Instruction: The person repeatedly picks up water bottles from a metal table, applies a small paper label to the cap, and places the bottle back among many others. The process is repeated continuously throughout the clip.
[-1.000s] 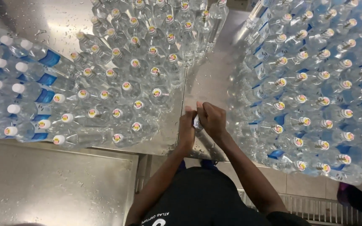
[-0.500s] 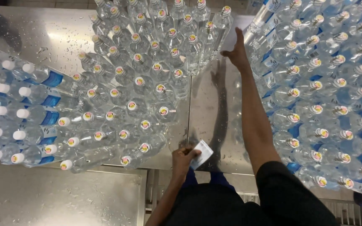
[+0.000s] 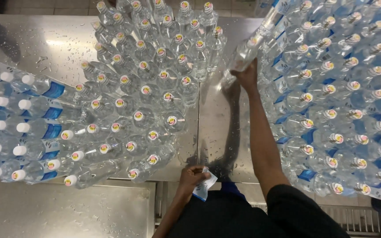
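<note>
My right hand (image 3: pixel 246 75) is stretched out over the steel table and grips a clear plastic water bottle (image 3: pixel 243 55), lifted and tilted between the two bottle groups. My left hand (image 3: pixel 191 177) stays close to my body at the table's near edge and holds a small white and blue label (image 3: pixel 203 188). A large cluster of unlabelled bottles with sealed caps (image 3: pixel 155 83) stands left of the gap. Another mass of bottles with blue labels (image 3: pixel 336 101) fills the right side.
Bottles with blue labels and white caps (image 3: pixel 18 128) crowd the far left. The wet steel table (image 3: pixel 214 128) shows a bare strip between the groups. A lower steel surface (image 3: pixel 62 211) lies at bottom left, and a grated ledge (image 3: pixel 367 216) at bottom right.
A second ago both hands were together near the table edge. My right hand then reached forward and now holds a bottle up. My left hand kept the label near my body.
</note>
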